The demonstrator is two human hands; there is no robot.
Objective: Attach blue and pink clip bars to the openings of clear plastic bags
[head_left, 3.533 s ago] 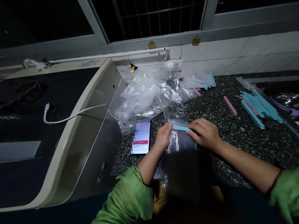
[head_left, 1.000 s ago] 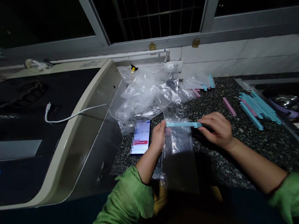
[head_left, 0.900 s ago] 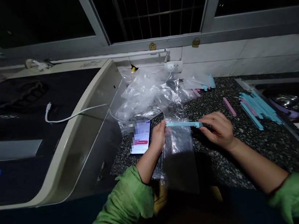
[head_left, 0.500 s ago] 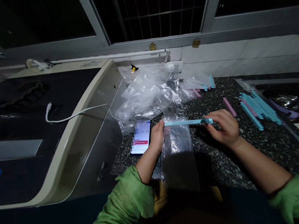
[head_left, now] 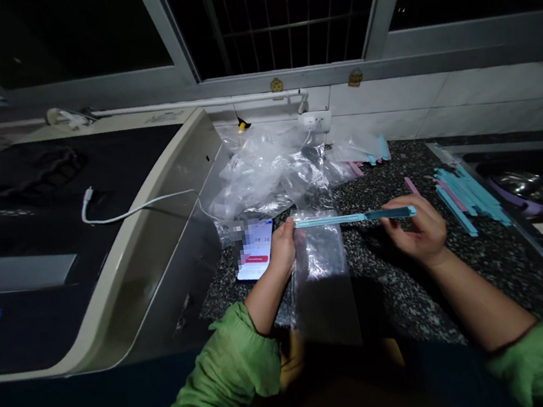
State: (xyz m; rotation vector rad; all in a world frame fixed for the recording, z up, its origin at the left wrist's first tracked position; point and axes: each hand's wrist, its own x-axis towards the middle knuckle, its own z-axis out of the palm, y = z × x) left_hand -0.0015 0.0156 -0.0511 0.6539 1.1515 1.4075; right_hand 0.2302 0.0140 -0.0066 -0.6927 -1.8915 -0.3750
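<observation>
A light blue bag sealing clip [head_left: 329, 221] stretches level between my two hands. My left hand [head_left: 284, 250] is closed on its left end. My right hand [head_left: 419, 231] pinches the right end, where a darker teal length [head_left: 385, 214] sticks out of the lighter part. Below the clip a flat clear plastic bag [head_left: 323, 290] hangs or lies at the counter's front; whether my left fingers also hold it I cannot tell. More blue clips [head_left: 475, 195] and a pink one [head_left: 410, 186] lie to the right of my right hand.
A lit phone [head_left: 257, 253] lies beside my left wrist. Crumpled clear bags [head_left: 267, 170] are heaped behind it, with a small bag of clips [head_left: 362, 149] to their right. A large appliance [head_left: 156, 246] with a white cable [head_left: 145, 206] stands left; a sink [head_left: 507, 157] is right.
My right hand has moved right, drawing out the darker part, so the clip is longer end to end. My left hand stays nearly in place, still gripping its end.
</observation>
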